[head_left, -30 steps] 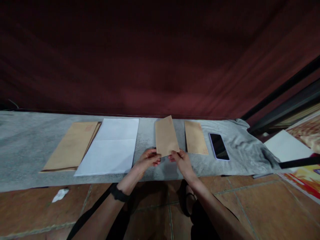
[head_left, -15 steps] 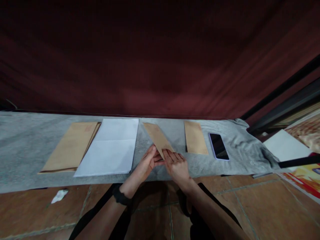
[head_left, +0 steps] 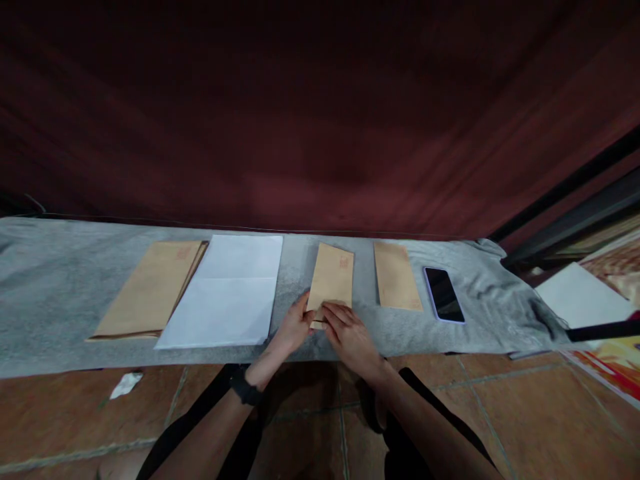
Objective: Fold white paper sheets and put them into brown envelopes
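A small brown envelope (head_left: 333,279) with a red mark near its top lies flat on the grey cloth (head_left: 60,293), straight in front of me. My left hand (head_left: 294,328) touches its near left edge with the thumb at the corner. My right hand (head_left: 350,333) rests flat over its near end, fingers stretched across the paper. A second small brown envelope (head_left: 397,284) lies just to the right, untouched.
White sheets (head_left: 227,290) lie left of the envelope, beside a stack of large brown envelopes (head_left: 150,288). A dark phone (head_left: 443,294) lies to the right. Tiled floor (head_left: 500,407) shows below, with a paper scrap (head_left: 125,384). White paper (head_left: 580,297) lies at far right.
The envelope was held up in both hands, then turned and laid down on the cloth. It now lies flat with the red mark facing up and my right hand pressing its near end.
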### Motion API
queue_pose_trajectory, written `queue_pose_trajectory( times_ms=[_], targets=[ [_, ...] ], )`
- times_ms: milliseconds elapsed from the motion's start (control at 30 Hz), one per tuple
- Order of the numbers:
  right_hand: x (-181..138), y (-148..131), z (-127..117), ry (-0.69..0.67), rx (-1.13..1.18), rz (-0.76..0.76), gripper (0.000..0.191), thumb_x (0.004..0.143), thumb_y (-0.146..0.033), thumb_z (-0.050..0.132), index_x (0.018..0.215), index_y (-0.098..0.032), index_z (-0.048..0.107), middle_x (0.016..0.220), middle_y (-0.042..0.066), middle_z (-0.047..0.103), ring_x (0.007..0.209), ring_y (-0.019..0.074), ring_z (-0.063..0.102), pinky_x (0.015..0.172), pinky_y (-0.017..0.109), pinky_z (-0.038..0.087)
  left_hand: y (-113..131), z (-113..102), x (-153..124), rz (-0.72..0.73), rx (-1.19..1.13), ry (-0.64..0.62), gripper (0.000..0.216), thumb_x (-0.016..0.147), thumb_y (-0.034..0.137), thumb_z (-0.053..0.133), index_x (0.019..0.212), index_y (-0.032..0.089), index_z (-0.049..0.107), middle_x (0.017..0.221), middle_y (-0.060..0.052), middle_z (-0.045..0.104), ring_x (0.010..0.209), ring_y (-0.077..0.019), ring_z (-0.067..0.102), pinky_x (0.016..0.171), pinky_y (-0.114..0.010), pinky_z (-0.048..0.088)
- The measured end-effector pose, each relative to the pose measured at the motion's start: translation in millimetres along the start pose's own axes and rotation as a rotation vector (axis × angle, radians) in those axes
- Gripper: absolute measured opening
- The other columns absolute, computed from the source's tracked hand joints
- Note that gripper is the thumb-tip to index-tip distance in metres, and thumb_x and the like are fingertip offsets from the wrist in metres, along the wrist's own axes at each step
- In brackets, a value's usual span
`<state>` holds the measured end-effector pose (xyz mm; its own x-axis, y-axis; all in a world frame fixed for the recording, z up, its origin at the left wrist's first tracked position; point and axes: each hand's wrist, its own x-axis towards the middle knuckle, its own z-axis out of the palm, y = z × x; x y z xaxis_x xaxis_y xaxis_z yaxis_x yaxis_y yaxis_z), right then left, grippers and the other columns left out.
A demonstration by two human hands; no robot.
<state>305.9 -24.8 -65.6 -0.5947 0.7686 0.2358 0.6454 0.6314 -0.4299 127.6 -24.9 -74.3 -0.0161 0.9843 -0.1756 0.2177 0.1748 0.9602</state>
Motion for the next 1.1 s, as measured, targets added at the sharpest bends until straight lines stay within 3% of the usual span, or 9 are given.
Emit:
queue_pose_trajectory(
  times_ms=[100, 233, 333, 433, 567, 833, 967, 1100],
  targets=[
    [-0.8, 7.6, 9.0, -0.041, -0.045, -0.011, 0.046, 0.106, -0.031, 0.042, 0.149, -0.016, 0.049, 0.156, 0.011, 0.048, 0.145, 0.0241, 0.043, 0.122, 0.047, 0.035, 0.8, -3.0, -2.8, 0.073, 0.364, 0.148, 0.047, 0.090, 0.015, 0.050, 0.136, 0.015, 0.055, 0.114, -0.012, 0.071, 0.099, -0.0253, 0.069, 0.084, -0.040, 0.059],
    [0.8, 20.9, 13.3, -0.116, -0.062, -0.025, 0.049, 0.108, -0.035, 0.034, 0.154, -0.019, 0.042, 0.163, 0.009, 0.035, 0.151, 0.0228, 0.033, 0.124, 0.048, 0.030, 4.0, -3.4, -10.6, 0.241, 0.726, 0.314, 0.033, 0.098, 0.027, 0.049, 0.125, 0.013, 0.062, 0.118, -0.016, 0.065, 0.109, -0.0295, 0.065, 0.097, -0.048, 0.054],
    [7.4, 32.7, 9.3, -0.194, -0.039, -0.011, 0.051, 0.109, -0.039, 0.025, 0.156, -0.024, 0.038, 0.165, 0.005, 0.030, 0.153, 0.0205, 0.027, 0.126, 0.048, 0.026, 1.6, 2.7, -19.5, 0.456, 0.789, 0.195, 0.026, 0.099, 0.023, 0.047, 0.119, 0.017, 0.063, 0.123, -0.012, 0.065, 0.116, -0.0258, 0.062, 0.103, -0.043, 0.052],
    [17.6, 43.7, 3.0, -0.272, -0.026, 0.012, 0.054, 0.109, -0.045, 0.018, 0.157, -0.025, 0.036, 0.167, 0.003, 0.027, 0.154, 0.0194, 0.022, 0.128, 0.047, 0.020, -6.8, 11.1, -28.7, 0.570, 0.826, 0.055, 0.034, 0.100, 0.021, 0.046, 0.132, 0.016, 0.056, 0.136, -0.013, 0.062, 0.127, -0.0249, 0.058, 0.109, -0.043, 0.048],
    [31.1, 56.2, -1.7, -0.329, -0.033, 0.033, 0.059, 0.109, -0.048, 0.010, 0.159, -0.026, 0.031, 0.168, 0.002, 0.022, 0.155, 0.0171, 0.018, 0.128, 0.043, 0.016, -18.9, 15.5, -36.9, 0.567, 0.916, 0.018, 0.050, 0.101, 0.029, 0.048, 0.147, 0.013, 0.043, 0.151, -0.018, 0.052, 0.140, -0.0282, 0.049, 0.114, -0.046, 0.044],
    [62.3, 87.1, 12.4, -0.231, -0.235, 0.052, 0.063, 0.107, -0.050, 0.014, 0.162, -0.019, 0.020, 0.169, 0.006, 0.015, 0.156, 0.0187, 0.013, 0.128, 0.043, 0.014, -16.1, 14.8, -47.1, 0.653, 1.093, -0.021, 0.068, 0.099, 0.049, 0.053, 0.158, 0.026, 0.029, 0.165, -0.010, 0.032, 0.152, -0.0306, 0.028, 0.123, -0.056, 0.027],
    [90.1, 99.4, 16.8, -0.187, -0.286, 0.099, 0.064, 0.107, -0.049, 0.015, 0.161, -0.016, 0.023, 0.167, 0.009, 0.022, 0.155, 0.0205, 0.018, 0.127, 0.044, 0.017, -17.0, 16.2, -49.9, 0.745, 1.092, -0.111, 0.064, 0.101, 0.053, 0.047, 0.157, 0.027, 0.032, 0.165, -0.004, 0.033, 0.153, -0.0249, 0.027, 0.125, -0.048, 0.024],
    [113.5, 103.0, 18.8, -0.161, -0.303, 0.109, 0.063, 0.107, -0.046, 0.016, 0.161, -0.016, 0.023, 0.167, 0.011, 0.022, 0.155, 0.0223, 0.018, 0.127, 0.048, 0.014, -22.6, 17.3, -49.2, 0.737, 1.060, -0.171, 0.065, 0.101, 0.053, 0.046, 0.156, 0.022, 0.033, 0.165, -0.007, 0.033, 0.152, -0.0237, 0.030, 0.124, -0.044, 0.026]
  ],
)
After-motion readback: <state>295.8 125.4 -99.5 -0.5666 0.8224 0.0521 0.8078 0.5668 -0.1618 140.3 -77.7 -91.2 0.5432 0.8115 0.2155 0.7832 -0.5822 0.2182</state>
